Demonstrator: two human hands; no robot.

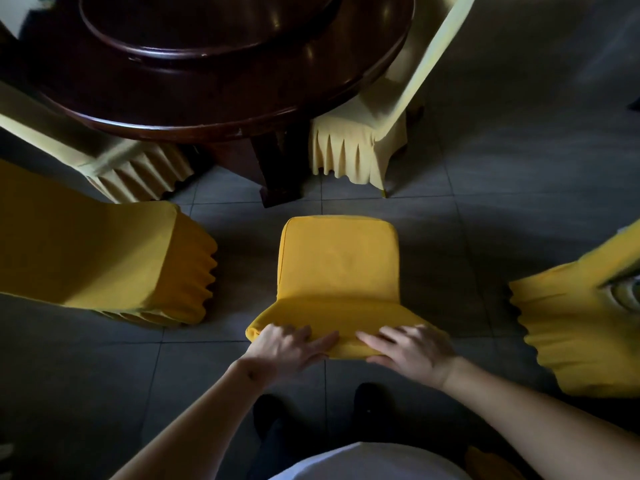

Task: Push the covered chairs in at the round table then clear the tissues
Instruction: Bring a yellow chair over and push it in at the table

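A chair in a bright yellow cover (337,261) stands on the floor right in front of me, its seat facing the dark round wooden table (214,109). My left hand (289,348) and my right hand (412,351) both grip the top of its backrest, fingers over the front and thumbs behind. A gap of floor lies between the seat's front edge and the table's leg (277,174). No tissues show in this view.
Two pale yellow covered chairs (360,143) (138,168) sit tucked at the table's edge. Another bright yellow covered chair (114,261) stands at left and one more (581,327) at right. The floor (485,202) is grey tile. A raised turntable (207,36) tops the table.
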